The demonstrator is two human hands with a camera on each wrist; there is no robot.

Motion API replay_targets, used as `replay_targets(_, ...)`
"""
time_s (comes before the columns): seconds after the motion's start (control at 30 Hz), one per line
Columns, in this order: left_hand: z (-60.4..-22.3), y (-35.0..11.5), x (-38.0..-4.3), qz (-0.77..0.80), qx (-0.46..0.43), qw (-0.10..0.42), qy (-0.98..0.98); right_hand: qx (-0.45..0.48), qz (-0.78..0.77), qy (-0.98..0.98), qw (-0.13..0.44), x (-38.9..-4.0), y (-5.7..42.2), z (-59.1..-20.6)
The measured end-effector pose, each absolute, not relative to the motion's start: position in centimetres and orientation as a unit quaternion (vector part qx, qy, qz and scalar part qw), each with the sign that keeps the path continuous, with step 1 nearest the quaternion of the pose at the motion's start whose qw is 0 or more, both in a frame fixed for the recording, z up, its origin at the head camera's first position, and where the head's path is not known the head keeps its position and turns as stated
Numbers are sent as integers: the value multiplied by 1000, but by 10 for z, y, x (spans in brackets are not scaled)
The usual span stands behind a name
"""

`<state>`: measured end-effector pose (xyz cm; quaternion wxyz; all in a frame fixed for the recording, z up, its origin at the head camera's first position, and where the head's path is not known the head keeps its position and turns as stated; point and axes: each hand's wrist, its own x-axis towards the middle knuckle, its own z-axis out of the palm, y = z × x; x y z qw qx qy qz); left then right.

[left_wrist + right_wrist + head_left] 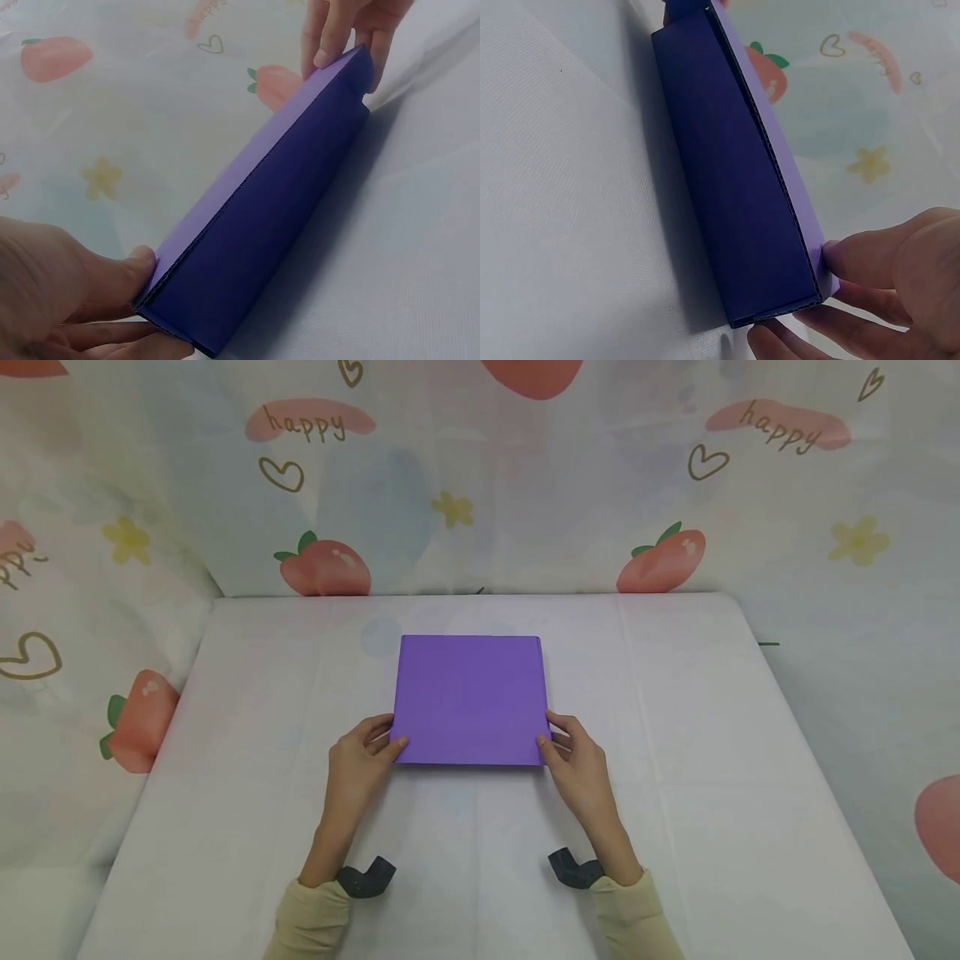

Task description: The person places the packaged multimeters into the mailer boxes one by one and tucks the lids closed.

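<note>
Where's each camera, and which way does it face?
Head: worn there, looking forward and down at the flat purple cardboard box; left hand, right hand, cream sleeves show.
Left wrist: worn there, looking along the box; both hands show.
Right wrist: worn there, facing it from the opposite end; right hand shows clearly.
Wrist views share the box's near side.

One flat purple cardboard box (471, 700) is seen, with one bare left hand (358, 767) and one bare right hand (585, 770). Two pale yellow fabric sleeves (311, 917) and two curved black wrist pieces (369, 880) are counted. On the pale patterned cloth (540, 485), three red strawberries with green leaves (330, 567), three yellow flowers (453, 510) and five brown outlined hearts (691, 464) are shown.
</note>
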<state>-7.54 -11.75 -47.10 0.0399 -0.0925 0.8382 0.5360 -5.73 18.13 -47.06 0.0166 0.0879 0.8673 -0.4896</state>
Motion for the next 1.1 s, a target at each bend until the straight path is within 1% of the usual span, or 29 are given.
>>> replay_targets(0.43,-476,-115,-75,517,-91,16,851,80,-489,869,4,-58,181,-472)
replay_targets(0.9,-483,-116,-82,511,-84,18,855,75,-480,874,-9,-58,181,-474)
replay_targets(1.1,-484,-115,-86,484,-58,21,873,41,-463,885,-28,-57,183,-477)
